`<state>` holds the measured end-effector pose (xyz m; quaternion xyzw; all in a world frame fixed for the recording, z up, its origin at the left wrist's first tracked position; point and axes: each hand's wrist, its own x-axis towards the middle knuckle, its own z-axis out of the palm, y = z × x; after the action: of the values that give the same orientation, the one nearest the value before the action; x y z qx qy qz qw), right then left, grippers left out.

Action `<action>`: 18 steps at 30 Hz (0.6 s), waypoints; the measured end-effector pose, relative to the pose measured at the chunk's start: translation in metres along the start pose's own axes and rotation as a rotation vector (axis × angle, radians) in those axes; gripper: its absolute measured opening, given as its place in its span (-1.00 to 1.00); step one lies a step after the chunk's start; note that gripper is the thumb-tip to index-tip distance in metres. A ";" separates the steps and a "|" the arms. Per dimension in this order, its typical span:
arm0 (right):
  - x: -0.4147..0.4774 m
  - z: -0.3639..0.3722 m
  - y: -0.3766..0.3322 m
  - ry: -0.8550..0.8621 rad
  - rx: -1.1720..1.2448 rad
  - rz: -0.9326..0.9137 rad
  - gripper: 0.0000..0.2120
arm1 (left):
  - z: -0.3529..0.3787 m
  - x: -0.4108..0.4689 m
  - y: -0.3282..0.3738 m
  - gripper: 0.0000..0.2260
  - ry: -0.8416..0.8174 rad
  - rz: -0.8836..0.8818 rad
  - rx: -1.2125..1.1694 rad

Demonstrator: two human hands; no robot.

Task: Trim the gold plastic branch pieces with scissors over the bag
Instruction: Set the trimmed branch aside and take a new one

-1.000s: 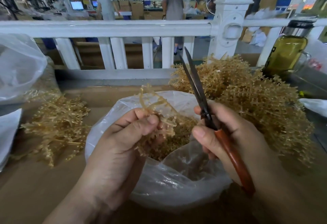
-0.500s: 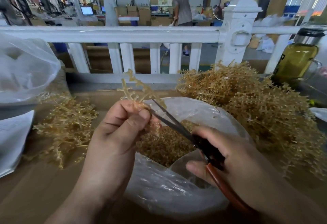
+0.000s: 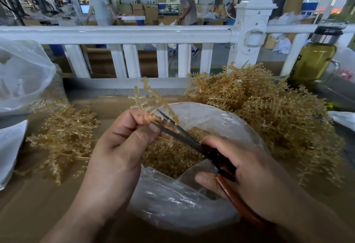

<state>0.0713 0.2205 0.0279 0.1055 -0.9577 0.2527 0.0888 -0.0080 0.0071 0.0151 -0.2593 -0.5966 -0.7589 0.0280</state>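
Over the mouth of the clear plastic bag [image 3: 172, 206], the left hand [image 3: 123, 146] pinches a gold branch piece [image 3: 148, 98] between its thumb and curled fingers, and the twigs stand up above the fingertips. The right hand [image 3: 249, 175] is wrapped round the brown handles of the scissors [image 3: 182, 136]. Their dark blades are parted and reach up and left to the stem of the piece, just beside the left thumb. Below both hands the bag lies on the brown counter [image 3: 28, 204] with a heap of gold trimmings [image 3: 172, 156] inside. 2 piles of gold branches flank it: a big pile [image 3: 278, 119] just beside it on the right and a looser pile [image 3: 65, 135] on the left. Farther left sits another clear bag [image 3: 23, 77]. Behind runs a white railing [image 3: 115, 33], with a bottle of yellow-green liquid [image 3: 315, 58] at the far right.
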 end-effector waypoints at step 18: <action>0.000 0.000 0.005 0.030 0.018 -0.065 -0.59 | -0.006 0.001 -0.004 -0.79 -0.067 0.037 0.098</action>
<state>0.0699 0.2245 0.0253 0.1335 -0.9499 0.2599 0.1106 -0.0128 0.0034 0.0108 -0.2939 -0.6287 -0.7191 0.0344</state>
